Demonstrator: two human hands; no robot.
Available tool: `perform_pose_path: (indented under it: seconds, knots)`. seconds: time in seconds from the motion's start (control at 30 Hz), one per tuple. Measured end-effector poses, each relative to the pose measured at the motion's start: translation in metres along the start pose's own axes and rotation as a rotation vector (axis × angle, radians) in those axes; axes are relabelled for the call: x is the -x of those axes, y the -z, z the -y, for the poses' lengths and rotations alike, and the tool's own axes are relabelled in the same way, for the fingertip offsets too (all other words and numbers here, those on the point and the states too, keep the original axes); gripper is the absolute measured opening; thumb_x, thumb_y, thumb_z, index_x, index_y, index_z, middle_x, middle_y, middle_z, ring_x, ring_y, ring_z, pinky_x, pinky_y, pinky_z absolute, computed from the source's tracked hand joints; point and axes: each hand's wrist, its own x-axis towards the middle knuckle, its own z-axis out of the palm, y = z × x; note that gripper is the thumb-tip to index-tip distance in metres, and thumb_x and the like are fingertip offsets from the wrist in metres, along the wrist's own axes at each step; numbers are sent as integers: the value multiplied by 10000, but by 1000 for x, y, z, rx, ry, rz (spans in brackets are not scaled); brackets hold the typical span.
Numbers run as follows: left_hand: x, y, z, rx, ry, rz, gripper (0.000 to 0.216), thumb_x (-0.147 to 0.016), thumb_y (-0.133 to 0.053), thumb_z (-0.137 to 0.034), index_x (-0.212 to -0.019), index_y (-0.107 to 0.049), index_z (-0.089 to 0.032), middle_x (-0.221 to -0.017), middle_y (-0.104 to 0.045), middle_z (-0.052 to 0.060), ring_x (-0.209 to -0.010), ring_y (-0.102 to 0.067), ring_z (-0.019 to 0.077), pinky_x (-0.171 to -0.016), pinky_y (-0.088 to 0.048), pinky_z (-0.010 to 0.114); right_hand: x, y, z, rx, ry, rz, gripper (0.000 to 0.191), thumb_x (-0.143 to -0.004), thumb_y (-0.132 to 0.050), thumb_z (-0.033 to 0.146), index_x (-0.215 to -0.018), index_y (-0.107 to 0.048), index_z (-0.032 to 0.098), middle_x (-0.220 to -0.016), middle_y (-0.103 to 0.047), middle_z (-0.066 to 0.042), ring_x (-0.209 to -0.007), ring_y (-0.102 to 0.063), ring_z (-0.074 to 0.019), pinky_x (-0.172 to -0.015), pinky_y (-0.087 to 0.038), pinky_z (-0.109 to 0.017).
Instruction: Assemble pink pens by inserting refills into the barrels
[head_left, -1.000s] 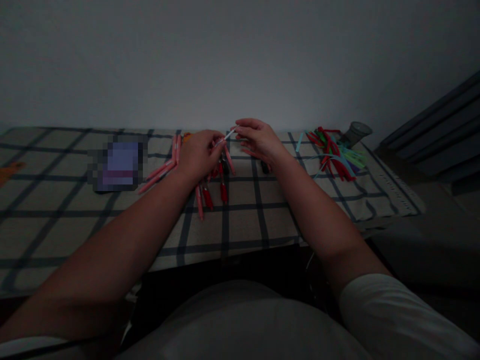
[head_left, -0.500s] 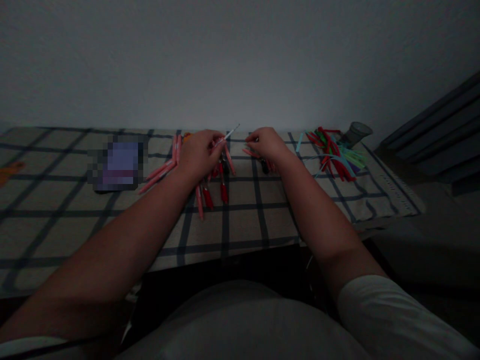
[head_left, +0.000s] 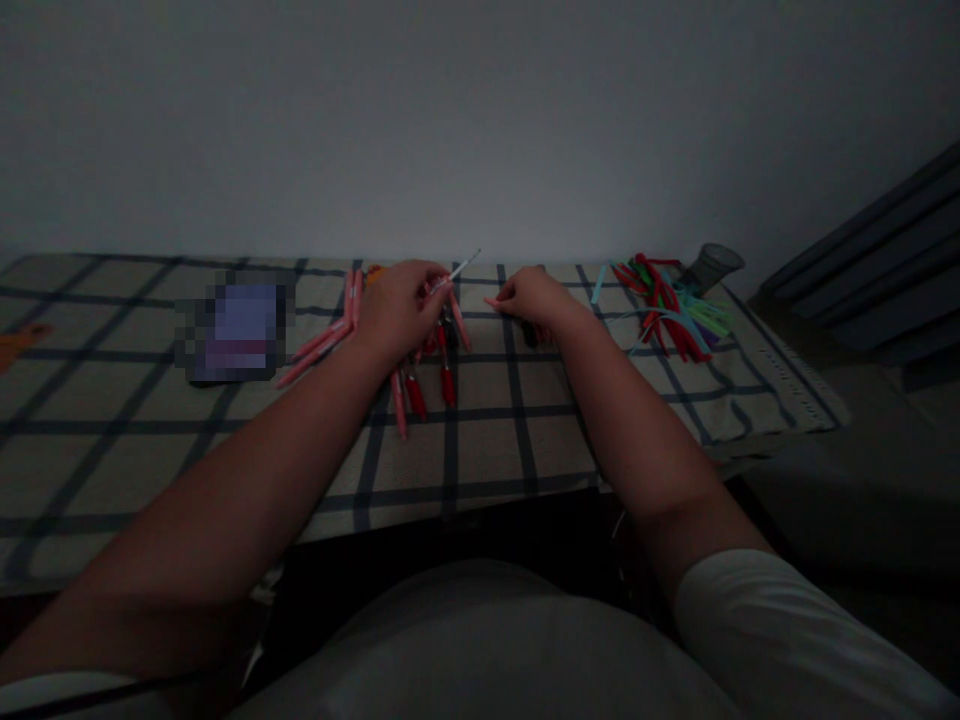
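Observation:
My left hand [head_left: 397,308] is closed around a thin white refill [head_left: 459,268] that sticks up and to the right from its fingers. Under and beside that hand lie several pink and red pen parts [head_left: 409,385] on the checked tablecloth [head_left: 487,440]. My right hand [head_left: 534,297] rests low on the cloth a little to the right, fingers curled in a pinch on a pink pen piece [head_left: 493,302]. More small dark and pink parts lie just behind that hand.
A pile of red, green and blue strips [head_left: 671,305] lies at the right end of the table, with a clear cup [head_left: 712,265] behind it. A blurred purple rectangle [head_left: 238,328] lies on the left. A plain wall rises behind the table.
My right hand has let go of the refill's tip, dropped to the cloth and closed on a pink piece. My left hand has stayed put with the refill.

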Motion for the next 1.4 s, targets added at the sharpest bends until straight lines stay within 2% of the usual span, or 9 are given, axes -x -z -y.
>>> perform_pose_path:
  seconds: [0.17, 0.3, 0.4, 0.57, 0.8, 0.97, 1.07, 1.23, 1.4]
  knots:
    - [0, 0, -1, -6, 9, 17, 334, -1071, -630, -428, -1307, -801, -265, -1220, -832, 113, -1182, -723, 340, -1068, -582, 472, 2, 2, 3, 8, -1, 5, 382, -1115, -746, 450, -1158, -928, 116, -1138, -895, -225, -980, -820, -330, -862, -588, -411]
    - [0, -1, 0, -5, 7, 9, 348, -1066, -647, -457, -1301, -812, -259, -1222, -835, 111, -1146, -731, 336, -1041, -591, 466, -1, 1, 6, -62, -19, -107, 381, -1136, -702, 425, -1173, -896, 100, -1181, -883, -218, -1048, -803, -319, -886, -561, -389]
    - [1, -2, 1, -15, 11, 14, 349, -1059, -640, -468, -1279, -816, -261, -1197, -841, 103, -1094, -733, 318, -998, -594, 441, -4, 1, 9, -207, -27, -207, 333, -1142, -680, 374, -1167, -864, 98, -1186, -874, -199, -1064, -790, -287, -907, -557, -362]
    - [1, -1, 1, -18, 16, 30, 349, -1053, -635, -468, -1267, -815, -259, -1139, -837, 95, -1017, -724, 296, -940, -588, 417, -6, 2, 13, -551, -66, -253, 257, -1141, -642, 348, -1086, -803, 155, -1036, -847, -133, -971, -776, -233, -884, -581, -322]
    - [0, 0, 1, -37, 24, 31, 348, -1041, -642, -476, -1221, -835, -249, -1076, -830, 101, -1008, -732, 309, -933, -589, 428, -11, -5, 14, -944, -61, -277, 248, -1115, -679, 469, -1002, -697, 248, -1016, -819, -80, -1009, -797, -203, -851, -638, -296]
    - [0, -2, 3, -35, 21, 33, 362, -1035, -641, -495, -1227, -836, -258, -1076, -842, 96, -1003, -733, 306, -935, -586, 429, -8, -4, 17, -1005, -16, -258, 384, -1101, -670, 612, -949, -652, 260, -1124, -828, -91, -1157, -807, -206, -920, -654, -279]
    - [0, -2, 4, -38, 21, 40, 367, -1033, -648, -492, -1238, -840, -255, -1084, -845, 93, -1018, -739, 304, -938, -584, 420, -10, -6, 15, -1075, 25, -267, 414, -1078, -706, 634, -926, -644, 253, -1170, -823, -91, -1190, -804, -209, -985, -652, -297]
    - [1, 1, 0, -49, 36, 59, 371, -1041, -644, -479, -1245, -853, -250, -1111, -850, 92, -1042, -743, 310, -950, -588, 427, -21, -14, 10, -1247, 55, -288, 399, -1028, -806, 598, -901, -659, 249, -1041, -797, -65, -1114, -801, -205, -1009, -667, -322]
    - [2, 3, -4, -64, 52, 82, 394, -1064, -633, -479, -1284, -845, -231, -1127, -846, 96, -1037, -737, 308, -941, -587, 432, -27, -19, 7, -1445, 49, -261, 356, -1019, -854, 509, -873, -677, 237, -925, -767, -18, -928, -774, -145, -942, -663, -274]
